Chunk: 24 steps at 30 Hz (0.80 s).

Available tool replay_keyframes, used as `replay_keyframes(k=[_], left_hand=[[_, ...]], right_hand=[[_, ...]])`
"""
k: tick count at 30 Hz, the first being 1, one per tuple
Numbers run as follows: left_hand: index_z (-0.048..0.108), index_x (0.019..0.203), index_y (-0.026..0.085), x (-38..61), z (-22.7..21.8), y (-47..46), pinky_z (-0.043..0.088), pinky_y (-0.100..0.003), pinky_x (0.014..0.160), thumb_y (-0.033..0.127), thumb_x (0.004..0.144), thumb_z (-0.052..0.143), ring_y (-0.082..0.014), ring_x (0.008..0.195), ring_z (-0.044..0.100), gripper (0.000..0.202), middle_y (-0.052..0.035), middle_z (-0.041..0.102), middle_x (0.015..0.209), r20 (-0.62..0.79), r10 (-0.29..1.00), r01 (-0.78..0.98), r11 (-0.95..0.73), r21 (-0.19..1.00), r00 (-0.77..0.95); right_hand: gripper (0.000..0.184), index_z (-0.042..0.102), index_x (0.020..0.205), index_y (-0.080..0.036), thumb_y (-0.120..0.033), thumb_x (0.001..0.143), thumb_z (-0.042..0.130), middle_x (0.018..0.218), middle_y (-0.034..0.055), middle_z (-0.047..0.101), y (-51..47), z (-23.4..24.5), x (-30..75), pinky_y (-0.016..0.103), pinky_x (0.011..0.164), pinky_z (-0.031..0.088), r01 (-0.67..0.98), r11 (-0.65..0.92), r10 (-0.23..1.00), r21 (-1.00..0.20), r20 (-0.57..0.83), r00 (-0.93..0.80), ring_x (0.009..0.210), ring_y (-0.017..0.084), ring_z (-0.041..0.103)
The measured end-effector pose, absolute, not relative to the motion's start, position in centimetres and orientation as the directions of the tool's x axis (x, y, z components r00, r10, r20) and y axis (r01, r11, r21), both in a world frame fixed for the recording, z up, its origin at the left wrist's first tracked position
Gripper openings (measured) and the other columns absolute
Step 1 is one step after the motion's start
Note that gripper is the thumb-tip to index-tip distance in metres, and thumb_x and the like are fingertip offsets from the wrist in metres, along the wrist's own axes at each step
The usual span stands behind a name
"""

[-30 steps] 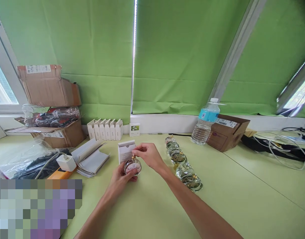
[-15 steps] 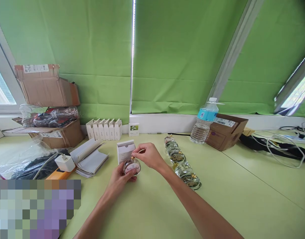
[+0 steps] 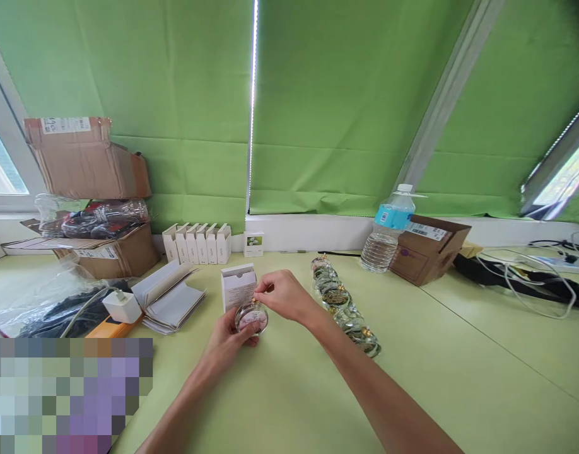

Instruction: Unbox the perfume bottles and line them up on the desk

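The left hand (image 3: 228, 340) holds from below a round clear glass perfume bottle (image 3: 251, 318) with a pink label and small gold top, just in front of an open white cardboard carton (image 3: 237, 285) on the pale green bench (image 3: 460, 353), while the right hand (image 3: 284, 295) pinches narrowly at this gold top. To the right, a line of similar glass perfume bottles (image 3: 339, 302) lies on the bench, so much seems left outside of boxes. A row of white cardboard cartons (image 3: 197, 244) stands farther back, but I cannot tell if they are already filled.
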<state>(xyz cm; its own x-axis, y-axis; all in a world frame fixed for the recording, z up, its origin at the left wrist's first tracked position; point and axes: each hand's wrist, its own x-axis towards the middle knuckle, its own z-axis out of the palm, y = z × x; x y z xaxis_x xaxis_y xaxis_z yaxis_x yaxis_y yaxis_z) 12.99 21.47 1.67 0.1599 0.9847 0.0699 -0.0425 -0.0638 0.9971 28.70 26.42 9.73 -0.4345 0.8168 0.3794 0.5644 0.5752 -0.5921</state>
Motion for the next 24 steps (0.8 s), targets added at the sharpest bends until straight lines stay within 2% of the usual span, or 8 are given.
replay_keyframes(k=[4,12,17,24], left_hand=[[0.062,0.093,0.016,13.1,1.3,21.6,0.055,-0.030,0.065,0.044,0.073,0.070,-0.0158,0.069,0.061,0.036,-0.0058,0.064,0.086,0.069,0.988,-0.019,-0.067,0.998,0.139],[0.062,0.090,0.015,13.3,1.3,21.3,0.055,-0.029,0.063,0.042,0.073,0.070,-0.0151,0.069,0.060,0.033,-0.0043,0.063,0.082,0.084,0.993,0.002,-0.085,0.996,0.088],[0.061,0.084,0.015,13.4,1.3,21.2,0.055,-0.029,0.061,0.043,0.072,0.071,-0.0151,0.066,0.060,0.032,-0.0035,0.063,0.079,0.089,0.994,0.006,-0.090,0.996,0.059],[0.061,0.085,0.016,13.5,0.3,21.3,0.054,-0.029,0.061,0.046,0.072,0.070,-0.0149,0.063,0.061,0.035,-0.0023,0.064,0.076,0.106,0.994,0.028,-0.107,0.994,0.018]], right_hand=[[0.015,0.067,0.060,-0.017,-0.019,0.072,0.058,0.062,-0.0002,0.067,26.3,9.7,28.6,0.021,0.055,0.035,0.629,0.576,0.817,-0.521,0.388,-0.427,0.058,0.011,0.053],[0.014,0.066,0.057,-0.017,-0.019,0.069,0.058,0.051,-0.0013,0.060,26.2,9.5,28.0,0.021,0.048,0.029,0.694,0.524,0.851,-0.494,0.340,-0.401,0.050,0.010,0.046],[0.015,0.068,0.060,-0.018,-0.017,0.069,0.057,0.056,0.0024,0.064,25.6,9.7,27.5,0.023,0.051,0.030,0.751,0.485,0.869,-0.447,0.343,-0.357,0.053,0.012,0.050],[0.020,0.065,0.055,-0.019,-0.012,0.071,0.054,0.055,0.0048,0.063,24.8,9.9,26.7,0.026,0.052,0.027,0.842,0.414,0.895,-0.347,0.325,-0.306,0.051,0.013,0.049]])
